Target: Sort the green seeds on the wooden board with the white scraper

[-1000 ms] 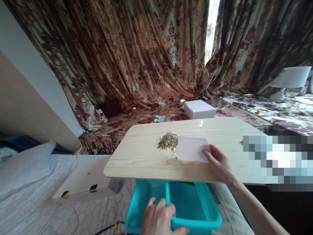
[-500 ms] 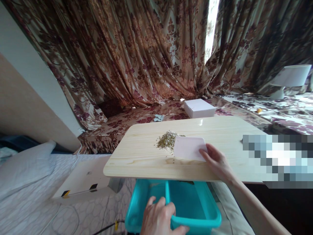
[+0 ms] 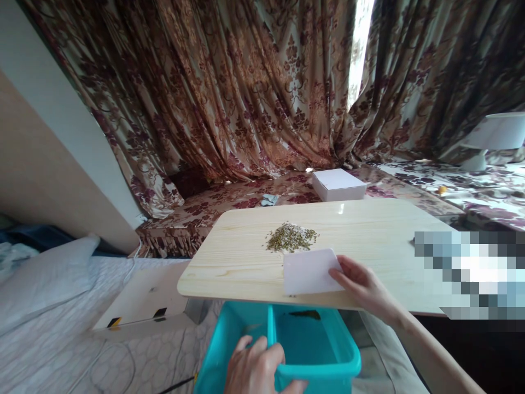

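Observation:
In my right hand (image 3: 361, 282) is a white rectangular card (image 3: 309, 272), pinched at its right edge and held low over the wooden tabletop (image 3: 233, 262), close to its front edge. Just beyond the card lies a pile of small green beans mixed with white grains (image 3: 292, 236). A few specks show at the card's near edge. My left hand (image 3: 256, 366) grips the front of a teal two-compartment bin (image 3: 315, 370), fingers over the rim by the divider and thumb to the right. In the bin's right compartment a small dark green patch (image 3: 307, 314) shows under the table edge.
A white box (image 3: 339, 185) and a pale blue cloth (image 3: 269, 200) lie on the floral ledge behind the table. At left, a pale flat case (image 3: 141, 295) rests on the quilted bed. A white lamp (image 3: 498, 131) stands far right. A blurred-out patch covers the table's right end.
My right hand has drawn the card toward the table's front edge, away from the pile. The bin, with my left hand on it, has shifted slightly left in view.

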### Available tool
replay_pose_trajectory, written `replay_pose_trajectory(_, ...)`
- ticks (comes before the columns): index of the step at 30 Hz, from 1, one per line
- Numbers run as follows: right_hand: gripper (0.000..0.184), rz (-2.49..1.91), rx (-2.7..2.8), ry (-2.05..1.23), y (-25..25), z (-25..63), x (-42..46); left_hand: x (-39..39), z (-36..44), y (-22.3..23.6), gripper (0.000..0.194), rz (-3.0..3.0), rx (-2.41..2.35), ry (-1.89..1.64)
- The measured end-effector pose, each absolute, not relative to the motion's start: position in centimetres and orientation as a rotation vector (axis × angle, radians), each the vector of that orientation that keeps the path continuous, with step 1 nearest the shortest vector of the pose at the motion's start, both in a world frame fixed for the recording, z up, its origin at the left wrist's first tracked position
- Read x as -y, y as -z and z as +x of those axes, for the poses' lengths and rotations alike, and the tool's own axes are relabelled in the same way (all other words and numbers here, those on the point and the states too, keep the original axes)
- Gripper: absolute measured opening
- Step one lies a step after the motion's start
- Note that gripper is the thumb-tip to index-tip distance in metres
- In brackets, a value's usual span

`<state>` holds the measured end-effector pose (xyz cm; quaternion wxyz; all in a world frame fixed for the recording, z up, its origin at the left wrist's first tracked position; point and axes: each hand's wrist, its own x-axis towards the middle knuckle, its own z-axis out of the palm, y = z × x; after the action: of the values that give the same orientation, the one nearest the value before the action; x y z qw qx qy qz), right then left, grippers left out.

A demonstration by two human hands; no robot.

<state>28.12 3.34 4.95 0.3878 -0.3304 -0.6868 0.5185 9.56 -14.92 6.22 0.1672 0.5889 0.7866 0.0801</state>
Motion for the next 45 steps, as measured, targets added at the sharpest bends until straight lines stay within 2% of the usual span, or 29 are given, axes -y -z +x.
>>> replay_pose_trajectory(2,0.029,-0.877,1.718,-1.307,-5.1,28.5,-3.1,14.9,9.6,-6.1,0.013,1.684,-2.229,-0.250)
replay_pose_trajectory(5,0.031,-0.978,1.602,-1.113,-5.6,29.1,-3.4,14.9,9.8,-5.8,0.015,1.694,-2.184,-0.269)
replay_pose_trajectory(10,0.021,-1.069,1.530,-0.842,-5.4,29.4,-5.1,14.6,10.2,-5.9,0.020,1.687,-2.102,-0.272)
replay_pose_trajectory(45,0.015,-1.064,1.623,-0.819,-5.4,28.1,-4.6,14.6,10.0,-6.2,0.023,1.641,-2.107,-0.217)
